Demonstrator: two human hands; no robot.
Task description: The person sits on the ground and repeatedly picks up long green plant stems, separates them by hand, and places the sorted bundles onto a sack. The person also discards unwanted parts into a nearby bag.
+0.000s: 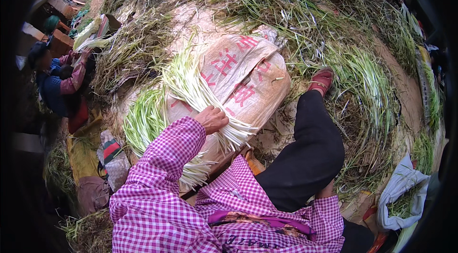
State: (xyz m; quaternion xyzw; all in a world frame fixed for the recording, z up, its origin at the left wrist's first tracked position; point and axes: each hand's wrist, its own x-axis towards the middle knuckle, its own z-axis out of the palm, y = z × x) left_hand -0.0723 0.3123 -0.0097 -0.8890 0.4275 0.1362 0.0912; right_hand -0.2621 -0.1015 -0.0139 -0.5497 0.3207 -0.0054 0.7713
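My left hand point(213, 119) is curled over the white stalks of a bundle of pale green leafy shoots point(196, 86). The bundle lies slantwise on a woven sack point(266, 99) with red writing, its leafy tops pointing away from me. A second heap of the shoots point(145, 118) lies left of the sack, partly under my left forearm, and more white stalk ends point(196, 172) show beside my lap. Only the wrist of my right hand point(325, 189) shows beside my bent right leg; its fingers are hidden.
Cut greens and dry stalks point(272, 6) litter the ground ahead, with a larger pile point(372, 88) to the right. At the left another person point(59, 81) sits handling similar shoots. A white bag point(402, 195) with greens stands lower right, and a patterned bag point(114, 156) lies at my left.
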